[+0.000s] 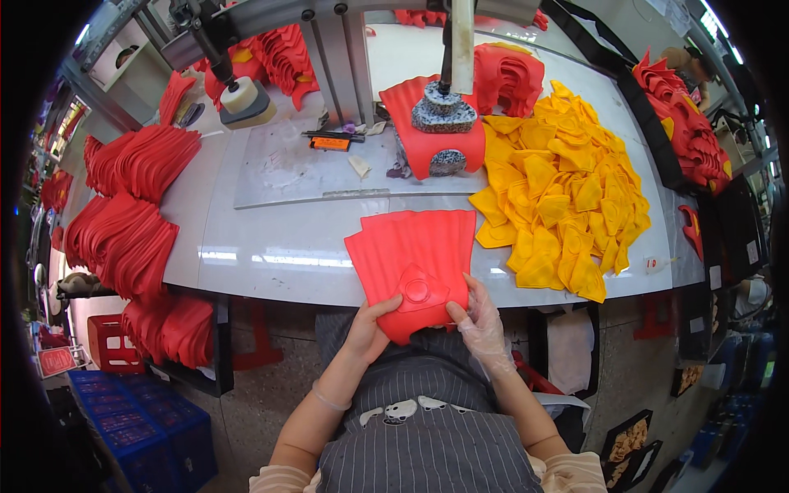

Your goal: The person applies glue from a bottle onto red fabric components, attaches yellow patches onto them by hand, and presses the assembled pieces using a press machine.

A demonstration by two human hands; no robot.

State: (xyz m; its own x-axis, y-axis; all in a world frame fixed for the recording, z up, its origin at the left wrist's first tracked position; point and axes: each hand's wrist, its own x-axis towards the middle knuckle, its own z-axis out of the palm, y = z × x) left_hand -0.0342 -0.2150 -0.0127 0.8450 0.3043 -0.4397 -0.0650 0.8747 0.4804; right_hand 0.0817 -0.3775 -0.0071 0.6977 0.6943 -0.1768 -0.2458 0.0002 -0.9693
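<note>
Both my hands hold a red, soft-looking cape-shaped piece (421,245) at the table's front edge. It has pleated folds at the far end and a raised diamond with a ring near my thumbs. My left hand (371,330) is bare and grips the left lower edge, thumb on top. A thin clear glove covers my right hand (482,327), which pinches the right lower edge. The fingers beneath the piece are partly hidden. Beyond it, another red piece (413,140) drapes over a speckled form under a speckled press block (444,108).
A heap of yellow pieces (567,177) covers the table's right side. Stacked red pieces (136,226) line the left. A second press head (245,100) hangs from a metal post (337,62). An orange-and-black tool (330,143) lies on the grey plate (279,177). A blue crate (140,431) stands lower left.
</note>
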